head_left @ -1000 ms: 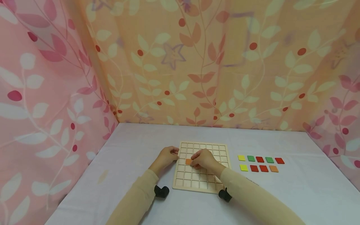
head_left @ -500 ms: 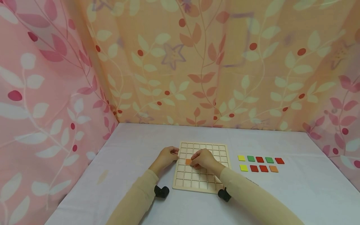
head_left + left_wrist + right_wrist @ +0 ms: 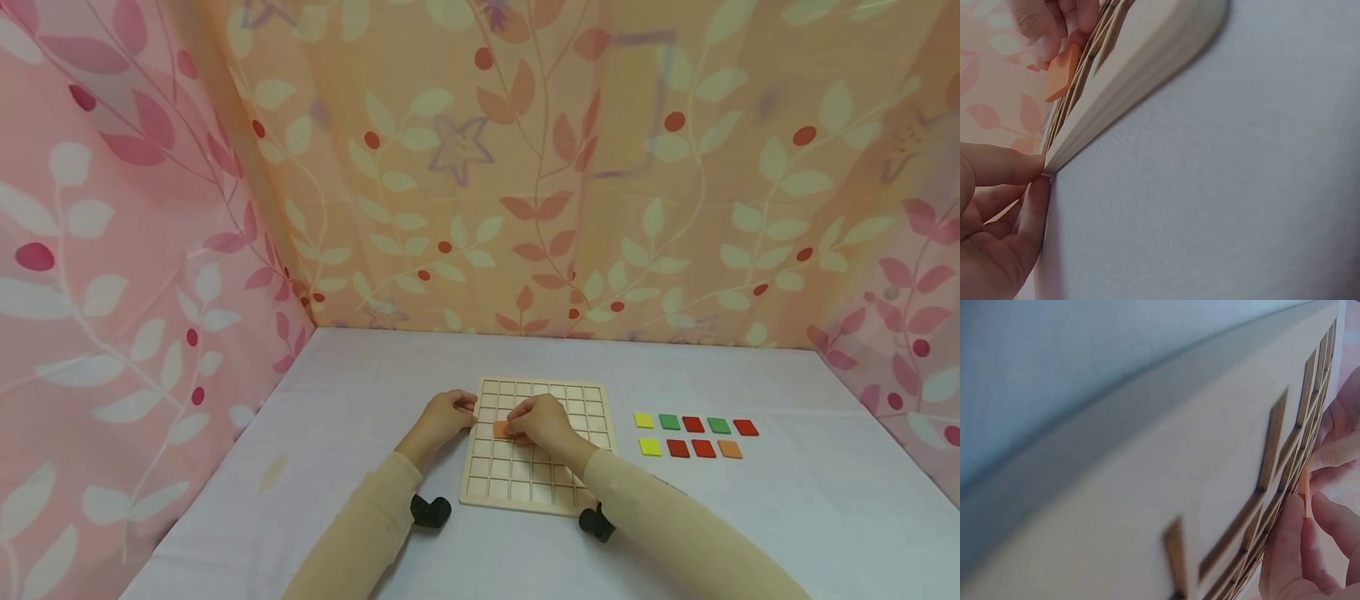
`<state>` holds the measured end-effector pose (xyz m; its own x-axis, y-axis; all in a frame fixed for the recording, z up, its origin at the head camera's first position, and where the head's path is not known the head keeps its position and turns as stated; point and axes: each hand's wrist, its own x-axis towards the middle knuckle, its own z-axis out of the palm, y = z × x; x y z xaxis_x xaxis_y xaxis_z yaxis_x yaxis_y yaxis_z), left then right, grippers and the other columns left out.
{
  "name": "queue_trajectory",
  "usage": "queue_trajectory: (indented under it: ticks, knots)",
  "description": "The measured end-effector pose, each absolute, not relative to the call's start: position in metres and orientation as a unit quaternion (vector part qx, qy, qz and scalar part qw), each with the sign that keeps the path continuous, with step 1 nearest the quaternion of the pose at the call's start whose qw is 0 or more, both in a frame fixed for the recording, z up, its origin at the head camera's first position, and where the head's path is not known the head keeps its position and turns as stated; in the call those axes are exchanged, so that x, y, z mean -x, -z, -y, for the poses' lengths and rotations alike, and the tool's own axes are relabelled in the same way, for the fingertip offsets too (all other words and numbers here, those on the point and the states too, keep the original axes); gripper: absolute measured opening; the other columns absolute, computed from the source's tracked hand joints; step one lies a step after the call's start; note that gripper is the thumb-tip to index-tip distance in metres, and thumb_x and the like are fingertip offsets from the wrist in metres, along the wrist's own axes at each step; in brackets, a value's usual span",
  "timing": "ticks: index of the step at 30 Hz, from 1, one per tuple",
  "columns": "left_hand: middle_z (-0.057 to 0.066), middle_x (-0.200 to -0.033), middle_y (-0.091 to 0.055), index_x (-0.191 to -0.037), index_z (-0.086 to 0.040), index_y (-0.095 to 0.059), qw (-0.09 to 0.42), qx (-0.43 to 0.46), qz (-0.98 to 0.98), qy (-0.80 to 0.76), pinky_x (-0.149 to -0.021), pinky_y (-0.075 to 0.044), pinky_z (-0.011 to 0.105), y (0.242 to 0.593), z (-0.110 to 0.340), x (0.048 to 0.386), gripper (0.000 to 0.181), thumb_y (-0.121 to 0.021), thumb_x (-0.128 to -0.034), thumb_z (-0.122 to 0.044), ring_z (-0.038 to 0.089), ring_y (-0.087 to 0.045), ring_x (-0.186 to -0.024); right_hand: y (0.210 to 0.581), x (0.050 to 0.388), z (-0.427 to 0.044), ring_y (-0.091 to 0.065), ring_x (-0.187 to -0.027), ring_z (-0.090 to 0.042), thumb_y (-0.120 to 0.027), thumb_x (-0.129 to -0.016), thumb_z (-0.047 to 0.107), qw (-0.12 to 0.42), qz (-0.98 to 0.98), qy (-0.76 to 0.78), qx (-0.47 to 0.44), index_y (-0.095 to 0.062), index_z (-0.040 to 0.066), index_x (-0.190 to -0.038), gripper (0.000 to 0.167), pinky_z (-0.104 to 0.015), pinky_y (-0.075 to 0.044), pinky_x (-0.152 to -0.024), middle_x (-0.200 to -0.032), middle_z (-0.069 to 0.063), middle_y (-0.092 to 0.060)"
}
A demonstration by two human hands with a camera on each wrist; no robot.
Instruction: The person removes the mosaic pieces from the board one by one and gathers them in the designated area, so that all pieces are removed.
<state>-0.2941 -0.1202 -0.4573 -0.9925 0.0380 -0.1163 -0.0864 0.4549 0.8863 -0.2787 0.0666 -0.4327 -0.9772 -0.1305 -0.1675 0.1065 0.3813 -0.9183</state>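
Observation:
A pale wooden grid board (image 3: 487, 492) lies flat on the table. My left hand (image 3: 444, 418) is at its left edge; in the left wrist view, the left hand (image 3: 997, 219) pinches the edge between thumb and fingers. Over the left-middle cells, my right hand (image 3: 542, 423) pinches an orange square tile (image 3: 501, 430). The tile (image 3: 1063, 73) looks tilted against the board's face in the left wrist view. In the right wrist view the right hand (image 3: 1300, 550) has its fingertips on the tile's edge, and the fingers hide part of it.
Right of the board lie two rows of square tiles, among them a yellow tile (image 3: 643, 421), a green tile (image 3: 670, 422), a red tile (image 3: 746, 427) and another orange tile (image 3: 730, 450). Patterned curtains (image 3: 465, 208) enclose the white table (image 3: 375, 358). Black wrist mounts (image 3: 431, 512) are on both sleeves.
My right hand and the orange tile have shifted very slightly left, and the tile looks a little more tilted. The left hand stays at the board's edge.

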Motion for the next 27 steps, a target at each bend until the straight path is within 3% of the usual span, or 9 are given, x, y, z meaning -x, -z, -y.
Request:
queue_trajectory:
  ticks: [8, 16, 27]
  knots:
    - [0.012, -0.103, -0.065, -0.118, 0.003, -0.065, 0.058, 0.005, -0.854, -0.517, -0.077, -0.051, 0.026, 0.456, 0.121, 0.293, 0.034, -0.068, -0.0838, 0.005, 0.016, -0.060, -0.089, 0.430, 0.278, -0.059, -0.070, -0.065, -0.014, -0.077, -0.079, -0.005, 0.106, -0.820, 0.563, -0.003, -0.071, -0.006, -0.090, 0.012, -0.029, -0.060, -0.061, -0.092, -0.018, -0.072]
    - [0.011, -0.102, -0.065, -0.118, 0.003, -0.065, 0.060, 0.006, -0.854, -0.516, -0.077, -0.051, 0.025, 0.458, 0.121, 0.295, 0.034, -0.068, -0.0846, 0.004, 0.016, -0.059, -0.089, 0.424, 0.277, -0.080, -0.073, -0.076, -0.020, -0.071, -0.084, -0.007, 0.120, -0.780, 0.614, -0.023, -0.071, -0.009, -0.104, 0.020, -0.032, -0.061, -0.070, -0.106, -0.024, -0.070]
    - [0.011, -0.102, -0.066, -0.119, 0.004, -0.065, 0.056, 0.006, -0.860, -0.508, -0.076, -0.050, 0.025, 0.459, 0.121, 0.295, 0.035, -0.070, -0.0841, 0.003, 0.016, -0.060, -0.090, 0.405, 0.273, -0.135, -0.070, -0.071, -0.010, -0.070, -0.088, 0.002, 0.123, -0.787, 0.605, -0.023, -0.069, -0.009, -0.113, 0.027, -0.032, -0.061, -0.075, -0.096, -0.012, -0.075]
